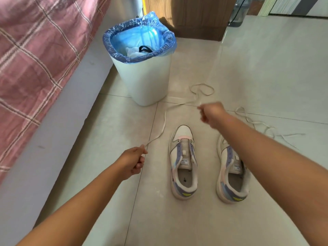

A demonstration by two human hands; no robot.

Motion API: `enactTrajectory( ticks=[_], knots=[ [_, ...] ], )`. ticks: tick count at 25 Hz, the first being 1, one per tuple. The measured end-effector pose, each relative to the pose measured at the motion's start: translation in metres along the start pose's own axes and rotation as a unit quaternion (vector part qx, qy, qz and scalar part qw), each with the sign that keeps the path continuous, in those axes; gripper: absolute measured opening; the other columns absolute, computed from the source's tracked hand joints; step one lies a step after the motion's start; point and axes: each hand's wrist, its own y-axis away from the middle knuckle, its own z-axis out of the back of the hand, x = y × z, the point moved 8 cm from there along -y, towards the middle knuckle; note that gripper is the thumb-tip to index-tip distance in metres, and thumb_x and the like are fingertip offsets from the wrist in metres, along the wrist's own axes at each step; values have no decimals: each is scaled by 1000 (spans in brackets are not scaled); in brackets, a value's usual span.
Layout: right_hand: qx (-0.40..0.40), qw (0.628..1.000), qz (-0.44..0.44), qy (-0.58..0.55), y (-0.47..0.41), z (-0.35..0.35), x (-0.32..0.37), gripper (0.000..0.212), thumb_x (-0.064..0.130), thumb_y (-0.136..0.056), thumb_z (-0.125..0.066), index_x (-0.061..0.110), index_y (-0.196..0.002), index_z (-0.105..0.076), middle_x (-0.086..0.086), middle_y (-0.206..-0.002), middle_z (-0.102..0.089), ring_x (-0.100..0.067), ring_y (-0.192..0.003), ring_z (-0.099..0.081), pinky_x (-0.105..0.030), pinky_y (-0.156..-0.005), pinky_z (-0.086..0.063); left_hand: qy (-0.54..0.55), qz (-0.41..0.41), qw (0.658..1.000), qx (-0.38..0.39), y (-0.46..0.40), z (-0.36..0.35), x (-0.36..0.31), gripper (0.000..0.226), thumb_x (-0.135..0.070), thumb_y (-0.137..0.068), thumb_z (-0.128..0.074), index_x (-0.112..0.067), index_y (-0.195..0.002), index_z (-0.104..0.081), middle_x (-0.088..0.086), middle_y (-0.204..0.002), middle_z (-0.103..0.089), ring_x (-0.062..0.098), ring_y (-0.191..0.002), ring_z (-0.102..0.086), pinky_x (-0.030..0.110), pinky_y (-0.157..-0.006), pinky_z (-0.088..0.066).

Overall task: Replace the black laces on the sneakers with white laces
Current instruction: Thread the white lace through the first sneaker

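Two white sneakers with purple and pink panels stand on the floor without laces, the left sneaker point(183, 162) fully visible, the right sneaker point(230, 176) partly behind my right forearm. My left hand point(134, 161) pinches one end of a white lace point(164, 121) that runs across the tiles toward my right hand point(211, 111), which grips it farther along; beyond that the lace loops on the floor. A second white lace point(255, 122) lies loose on the tiles to the right. A black lace point(145, 49) lies inside the bin.
A white waste bin point(147, 77) with a blue liner stands just beyond the shoes. A bed with a pink checked cover point(39, 50) runs along the left. A wooden cabinet point(195, 16) and a water bottle point(239, 11) stand at the back.
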Motion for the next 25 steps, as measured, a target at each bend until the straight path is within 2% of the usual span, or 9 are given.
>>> enactTrajectory(
  ticks=[2,4,8,11,13,17,20,23,25],
  knots=[
    [22,998,-60,-24,21,-5,-69,23,2,-91,-50,9,-69,-53,-5,-62,-46,-13,-52,-42,-24,-53,-38,32,6,999,26,-2,-37,-6,25,-26,-101,-37,-9,-91,-51,1,-57,-41,7,-37,-32,16,-35,-22],
    [57,995,-55,-54,39,-13,-110,22,1,-91,-50,8,-71,-55,-6,-65,-49,-13,-58,-45,-23,-59,-41,34,4,998,55,1,-74,-4,23,-19,-101,-35,-9,-87,-51,2,-61,-46,9,-44,-37,18,-39,-29],
    [75,992,-38,-94,60,-14,-140,19,0,-92,-49,5,-77,-59,-6,-66,-51,-12,-58,-46,-17,-55,-41,31,21,996,80,20,-106,32,27,-20,-100,-41,-10,-80,-55,2,-61,-48,11,-49,-41,18,-43,-37],
    [52,991,-59,-110,65,-6,-158,11,1,-92,-52,1,-94,-63,-2,-65,-46,-10,-57,-39,-19,-56,-37,56,12,998,32,22,-87,33,21,-24,-97,-50,-13,-84,-64,0,-70,-51,12,-60,-45,23,-53,-43],
    [39,993,-52,-100,64,-1,-163,14,2,-93,-52,1,-102,-63,-1,-68,-47,-10,-58,-37,-20,-57,-37,64,-7,998,-18,17,-69,23,18,-26,-95,-54,-14,-92,-68,-2,-73,-51,11,-65,-43,24,-58,-41],
    [68,993,-26,-92,64,-6,-160,15,0,-94,-50,-3,-106,-59,-4,-64,-45,-12,-54,-38,-20,-52,-40,172,-16,985,-23,17,-74,24,10,-3,-92,-55,4,-99,-58,7,-69,-53,12,-55,-46,16,-45,-45],
    [88,992,-1,-89,63,-11,-147,3,-1,-91,-57,-2,-93,-58,-8,-67,-56,-12,-54,-54,-17,-51,-50,233,-19,972,-31,20,-75,26,11,14,-86,-53,5,-82,-56,12,-77,-55,18,-62,-55,19,-57,-55],
    [91,994,25,-50,60,-14,-136,2,-1,-87,-61,0,-89,-61,-7,-71,-62,-10,-57,-59,-16,-52,-52,258,-28,964,-64,17,-64,25,11,16,-83,-57,5,-84,-55,13,-80,-58,18,-70,-60,24,-75,-56],
    [89,995,44,-7,59,-16,-133,7,-1,-85,-64,0,-92,-62,-3,-72,-61,-8,-59,-57,-13,-49,-50,254,-29,963,-80,16,-58,25,10,10,-83,-62,6,-89,-56,12,-79,-59,16,-68,-60,23,-73,-56]
  ],
)
